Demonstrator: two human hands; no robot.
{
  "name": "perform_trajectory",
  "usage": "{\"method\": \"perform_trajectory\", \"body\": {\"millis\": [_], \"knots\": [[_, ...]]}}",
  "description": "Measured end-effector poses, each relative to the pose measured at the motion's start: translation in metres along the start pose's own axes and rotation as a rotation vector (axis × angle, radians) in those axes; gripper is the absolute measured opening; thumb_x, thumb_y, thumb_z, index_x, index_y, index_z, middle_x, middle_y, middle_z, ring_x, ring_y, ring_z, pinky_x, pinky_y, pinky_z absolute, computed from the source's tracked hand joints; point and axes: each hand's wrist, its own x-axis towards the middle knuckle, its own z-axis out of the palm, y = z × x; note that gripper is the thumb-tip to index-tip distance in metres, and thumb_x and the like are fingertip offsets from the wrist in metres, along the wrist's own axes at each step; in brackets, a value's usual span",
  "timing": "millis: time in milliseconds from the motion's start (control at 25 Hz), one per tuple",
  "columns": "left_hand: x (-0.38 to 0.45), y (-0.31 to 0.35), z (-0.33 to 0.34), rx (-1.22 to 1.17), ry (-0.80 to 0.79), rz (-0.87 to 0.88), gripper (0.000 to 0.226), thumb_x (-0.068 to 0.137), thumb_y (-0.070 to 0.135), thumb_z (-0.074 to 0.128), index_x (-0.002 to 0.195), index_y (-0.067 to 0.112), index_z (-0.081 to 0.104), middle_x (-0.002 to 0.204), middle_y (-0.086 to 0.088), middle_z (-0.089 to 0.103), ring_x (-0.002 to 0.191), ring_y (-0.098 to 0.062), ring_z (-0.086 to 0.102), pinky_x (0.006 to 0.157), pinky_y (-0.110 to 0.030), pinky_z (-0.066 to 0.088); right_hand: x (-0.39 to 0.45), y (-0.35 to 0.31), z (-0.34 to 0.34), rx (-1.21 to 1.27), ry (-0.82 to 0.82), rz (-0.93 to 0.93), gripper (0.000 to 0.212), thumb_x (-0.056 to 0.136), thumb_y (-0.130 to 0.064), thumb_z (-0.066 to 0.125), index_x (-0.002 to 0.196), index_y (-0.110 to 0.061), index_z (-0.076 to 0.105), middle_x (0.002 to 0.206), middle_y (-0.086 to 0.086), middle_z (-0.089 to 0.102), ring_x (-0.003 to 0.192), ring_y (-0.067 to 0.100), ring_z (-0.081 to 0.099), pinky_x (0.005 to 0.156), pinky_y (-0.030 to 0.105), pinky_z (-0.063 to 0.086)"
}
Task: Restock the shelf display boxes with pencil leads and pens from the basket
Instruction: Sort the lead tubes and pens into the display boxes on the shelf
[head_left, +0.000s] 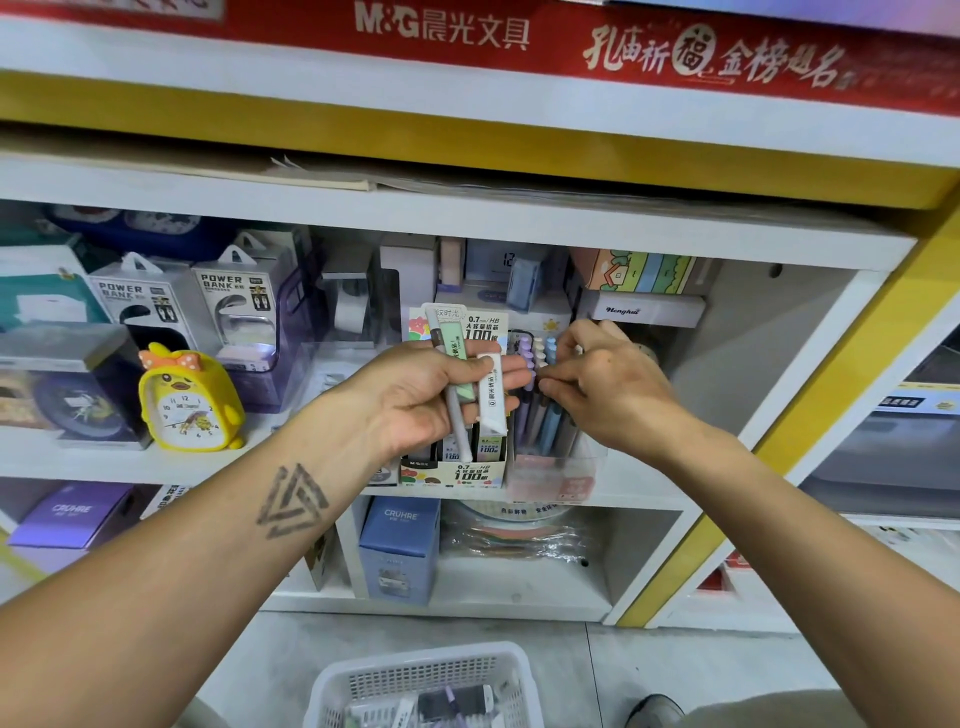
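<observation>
Lead cases (470, 384) sit bunched loosely in our closed left hand (426, 395) before the lead display box (457, 470), so we could drop one while our right hand (597, 374), fingertips pinched at the pens (540, 384) in the clear box (556, 478), jostles them.

Your left hand (421, 395) sitting before pencil-lead display box (457, 470) at shelf (311, 467) front edge; pen box (556, 467) standing just right; clock (189, 400) sitting left; basket (415, 686) lying below on floor.
</observation>
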Motion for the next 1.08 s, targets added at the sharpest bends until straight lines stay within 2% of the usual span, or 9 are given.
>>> {"method": "perform_trajectory", "body": {"millis": [120, 240, 320, 480, 560, 640, 720, 840, 1080], "knots": [[0.003, 0.001, 0.001, -0.007, 0.016, 0.068, 0.032, 0.093, -0.008, 0.050, 0.124, -0.001, 0.057, 0.109, -0.020, 0.072, 0.095, -0.029, 0.073, 0.075, -0.041, 0.061, -0.003, -0.017, -0.009, 0.436, 0.068, 0.105, 0.018, 0.096, -0.035, 0.062, 0.111, -0.027, 0.068, 0.096, -0.004, 0.065, 0.084, 0.014, 0.056, 0.071, 0.027, 0.040], [0.005, 0.002, 0.001, -0.087, -0.003, 0.128, 0.032, 0.093, -0.007, 0.051, 0.124, 0.000, 0.056, 0.110, -0.018, 0.072, 0.096, -0.030, 0.072, 0.070, -0.039, 0.062, -0.006, -0.038, -0.014, 1.101, -0.114, 0.255, 0.020, 0.092, -0.019, 0.072, 0.105, -0.011, 0.059, 0.084, 0.017, 0.075, 0.067, 0.026, 0.072, 0.058, 0.031, 0.057], [0.005, 0.002, 0.002, -0.123, -0.032, 0.134, 0.030, 0.093, -0.006, 0.050, 0.122, 0.000, 0.056, 0.111, -0.019, 0.072, 0.098, -0.033, 0.072, 0.068, -0.039, 0.061, -0.007, -0.044, -0.015, 1.261, -0.174, 0.303, 0.019, 0.089, 0.000, 0.070, 0.105, 0.000, 0.059, 0.087, 0.027, 0.073, 0.065, 0.030, 0.073, 0.060, 0.031, 0.061], [0.003, 0.010, -0.006, -0.085, 0.050, 0.143, 0.027, 0.093, -0.004, 0.052, 0.118, -0.001, 0.061, 0.110, -0.021, 0.071, 0.094, -0.032, 0.073, 0.074, -0.046, 0.061, -0.003, -0.033, -0.023, 1.206, -0.029, 0.429, 0.017, 0.092, 0.006, 0.061, 0.104, -0.002, 0.071, 0.075, 0.016, 0.071, 0.057, 0.017, 0.063, 0.051, 0.021, 0.051], [0.000, 0.017, -0.013, -0.045, 0.140, 0.119, 0.021, 0.095, -0.002, 0.051, 0.112, 0.000, 0.062, 0.099, -0.020, 0.074, 0.077, -0.026, 0.074, 0.061, -0.037, 0.061, -0.002, -0.025, -0.025, 1.170, -0.001, 0.422, 0.019, 0.095, 0.003, 0.058, 0.103, -0.007, 0.073, 0.072, 0.011, 0.069, 0.057, 0.015, 0.060, 0.050, 0.021, 0.048], [-0.003, 0.023, -0.018, 0.014, 0.217, 0.082, 0.014, 0.096, -0.001, 0.050, 0.104, 0.002, 0.061, 0.078, -0.013, 0.070, 0.051, -0.013, 0.060, 0.043, -0.021, 0.047, -0.001, -0.022, -0.025, 1.159, 0.005, 0.365, 0.017, 0.094, 0.004, 0.062, 0.102, -0.006, 0.073, 0.078, 0.014, 0.069, 0.059, 0.014, 0.062, 0.053, 0.021, 0.049], [-0.005, 0.028, -0.024, 0.058, 0.242, 0.060, 0.014, 0.095, 0.001, 0.050, 0.104, 0.008, 0.057, 0.065, -0.006, 0.056, 0.043, -0.008, 0.040, 0.036, -0.016, 0.029, 0.000, -0.024, -0.024, 1.125, 0.012, 0.307, 0.016, 0.087, 0.003, 0.070, 0.099, -0.006, 0.076, 0.090, 0.017, 0.072, 0.067, 0.015, 0.067, 0.063, 0.021, 0.054], [-0.012, 0.034, -0.031, 0.098, 0.243, 0.047, 0.014, 0.092, 0.003, 0.050, 0.101, 0.008, 0.060, 0.065, -0.003, 0.052, 0.045, -0.008, 0.032, 0.035, -0.016, 0.023, 0.006, -0.030, -0.022, 1.113, -0.023, 0.277, 0.013, 0.083, -0.005, 0.078, 0.095, -0.010, 0.078, 0.097, 0.008, 0.077, 0.089, 0.021, 0.072, 0.092, 0.034, 0.056], [-0.026, 0.046, -0.057, 0.152, 0.292, 0.069, 0.012, 0.095, 0.005, 0.047, 0.094, 0.009, 0.058, 0.066, -0.002, 0.053, 0.045, -0.008, 0.032, 0.035, -0.016, 0.023, 0.026, -0.050, -0.010, 0.939, -0.029, 0.148, 0.016, 0.087, 0.003, 0.070, 0.092, -0.011, 0.077, 0.106, 0.000, 0.072, 0.101, 0.021, 0.068, 0.100, 0.042, 0.052]]}}
